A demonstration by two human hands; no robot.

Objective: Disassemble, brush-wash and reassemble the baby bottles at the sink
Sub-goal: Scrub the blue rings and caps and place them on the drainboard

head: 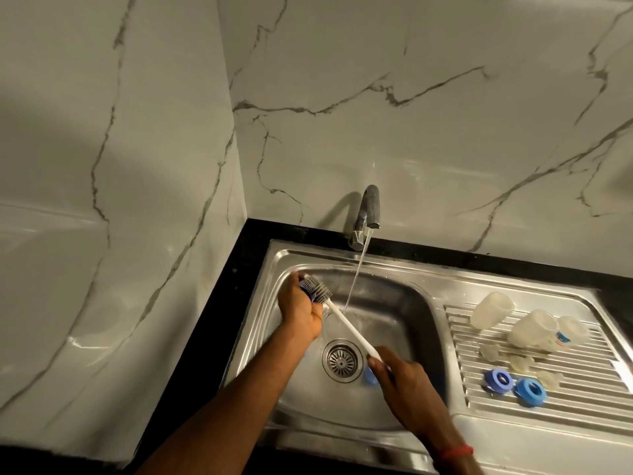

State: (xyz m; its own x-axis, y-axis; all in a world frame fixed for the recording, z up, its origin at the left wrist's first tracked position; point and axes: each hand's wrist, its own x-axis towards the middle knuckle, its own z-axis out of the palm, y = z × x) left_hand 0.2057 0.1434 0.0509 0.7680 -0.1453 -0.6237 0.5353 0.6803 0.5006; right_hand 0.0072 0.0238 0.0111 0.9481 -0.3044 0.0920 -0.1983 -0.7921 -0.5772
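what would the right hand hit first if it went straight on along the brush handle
Probably the water stream, which falls close beside the handle; after it, the left hand gripping the blue ring. Depth is unclear.

Your brush (pixel 346 323) slants across the basin (pixel 404 330), from the blue ring (pixel 302 286) in your left grip (pixel 298 308) down to your right grip (pixel 407 392) by the drain (pixel 342 360). Tap (pixel 370 207) and stream (pixel 356 279) bar the back; bottles (pixel 532 329) and loose parts (pixel 513 383) crowd the drainboard (pixel 582 402); the basin's right half lies open
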